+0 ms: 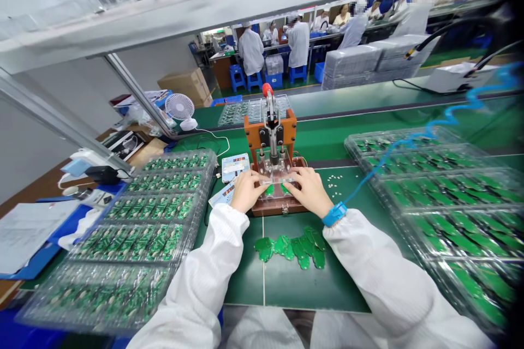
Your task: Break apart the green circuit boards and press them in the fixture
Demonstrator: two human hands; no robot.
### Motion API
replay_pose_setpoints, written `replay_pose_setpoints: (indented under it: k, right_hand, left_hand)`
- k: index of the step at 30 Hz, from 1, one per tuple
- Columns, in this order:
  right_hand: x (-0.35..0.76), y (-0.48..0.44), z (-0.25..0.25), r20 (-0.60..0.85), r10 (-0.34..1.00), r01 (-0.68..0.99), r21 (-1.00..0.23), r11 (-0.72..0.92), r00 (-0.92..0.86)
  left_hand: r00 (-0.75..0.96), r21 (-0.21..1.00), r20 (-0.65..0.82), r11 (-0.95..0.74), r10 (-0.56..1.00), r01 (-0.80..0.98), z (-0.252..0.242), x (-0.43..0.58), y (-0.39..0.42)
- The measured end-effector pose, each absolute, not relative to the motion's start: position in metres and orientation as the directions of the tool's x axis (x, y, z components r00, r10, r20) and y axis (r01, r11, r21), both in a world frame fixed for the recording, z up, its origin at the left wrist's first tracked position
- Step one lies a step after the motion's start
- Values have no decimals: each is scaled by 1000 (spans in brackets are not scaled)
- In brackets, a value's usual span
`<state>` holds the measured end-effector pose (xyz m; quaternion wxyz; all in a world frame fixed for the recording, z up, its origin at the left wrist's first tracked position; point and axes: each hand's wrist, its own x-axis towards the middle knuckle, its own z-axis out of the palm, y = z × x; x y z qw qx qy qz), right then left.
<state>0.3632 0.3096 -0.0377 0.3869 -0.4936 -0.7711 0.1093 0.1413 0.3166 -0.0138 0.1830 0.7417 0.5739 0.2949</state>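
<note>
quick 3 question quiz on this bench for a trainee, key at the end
1. Which wrist wears the blue strap, left or right?
2. True or false: the left hand and right hand both rest on the clear plate of the orange-framed press.
3. What holds the stacked green circuit boards on the right of the bench: A cardboard boxes, B clear plastic trays, C blue bins?

Key: 1 right; 2 true; 3 B
</note>
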Motion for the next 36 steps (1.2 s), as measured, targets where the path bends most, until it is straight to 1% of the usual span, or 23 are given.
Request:
replay_pose_setpoints:
  k: [2,4,6,7,9,12,13,15,17,18,19,20,21,23,24,27,29,32,36]
  right_hand:
    - [367,310,-34,535,827,646,-572,505,-173]
    - [373,315,-24,580,808,612,-602,513,-106]
    - [381,324,-7,617,786,575,-634,517,-27]
    - [383,331,5,633,775,555,-647,523,7]
    - [384,348,33,663,746,517,-658,547,55]
    - [373,383,80,710,702,481,-637,603,60]
    - [366,396,96,708,705,463,-640,613,43]
    - [350,418,125,624,781,382,-718,582,-15]
    - [335,431,150,487,868,249,-833,495,-97]
    - [329,432,161,451,883,181,-865,469,-130]
    - [324,430,170,461,874,123,-869,480,-154]
    - [321,422,177,513,842,83,-843,531,-168]
    - [320,410,182,594,787,63,-790,610,-169]
    - [320,375,184,748,643,87,-638,765,-164]
    - [322,355,182,799,582,128,-568,813,-150]
    - [327,300,162,867,475,296,-419,858,-150]
    - [330,279,144,885,429,364,-344,866,-183]
    - [333,271,118,893,403,365,-314,876,-200]
    - [336,278,87,890,399,273,-337,901,-222]
  left_hand:
    - [130,617,272,-277,953,737,-18,140,308]
    - [68,635,378,-312,923,707,-23,139,293]
    - [35,635,517,-411,855,654,-29,141,273]
    - [50,613,584,-481,810,627,-32,144,263]
    - [157,526,675,-619,721,583,-39,150,245]
    - [351,375,712,-752,608,542,-48,158,229]
    - [391,342,711,-774,584,534,-51,160,227]
    - [434,307,707,-796,558,522,-55,161,227]
    - [454,298,705,-808,545,507,-58,161,228]
    - [458,300,704,-812,543,502,-58,161,228]
    - [458,304,703,-812,544,498,-59,160,229]
    - [455,312,702,-811,548,495,-59,160,229]
    - [451,321,701,-809,553,493,-59,160,229]
    - [440,340,698,-803,564,490,-59,160,228]
    - [435,349,697,-800,570,488,-59,160,228]
    - [419,369,699,-794,579,482,-60,161,228]
    - [415,375,699,-793,582,481,-60,161,228]
    - [419,376,692,-789,587,485,-60,161,228]
    - [413,387,686,-781,599,491,-60,161,228]
